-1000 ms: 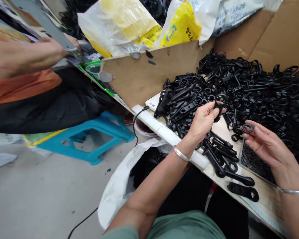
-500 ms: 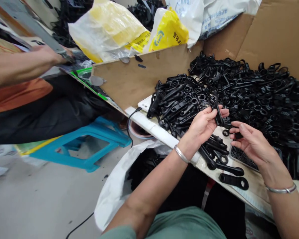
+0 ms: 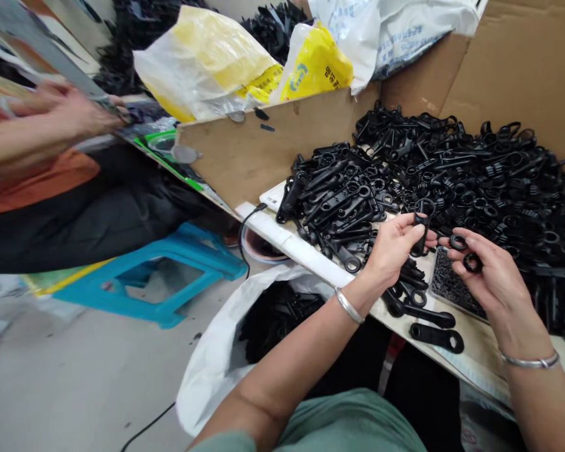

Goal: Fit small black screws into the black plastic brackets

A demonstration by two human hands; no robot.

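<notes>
My left hand [image 3: 402, 242] pinches a black plastic arm with a ring-shaped end [image 3: 420, 233], held upright over the table. Just right of it, my right hand [image 3: 487, 263] is closed on small black plastic rings [image 3: 471, 262], two of which show at its fingertips. Below the hands, a shallow tray of tiny black parts [image 3: 452, 282] is partly covered by my right hand. Near the table edge lie loose black arms [image 3: 437, 337]. A large heap of black plastic parts [image 3: 480, 169] spreads behind both hands, and a smaller heap of arms [image 3: 334, 194] lies to the left.
A cardboard divider [image 3: 263, 147] bounds the table's left side. Beneath the edge, a white sack [image 3: 202, 370] holds black parts. A blue stool [image 3: 150, 276] stands left, by a seated co-worker whose hands [image 3: 75, 113] are busy there. Yellow-and-white bags [image 3: 207, 56] lie behind the divider.
My left hand has shifted slightly right and down with the black arm. My right hand has turned and come up, so two rings now show in its fingers.
</notes>
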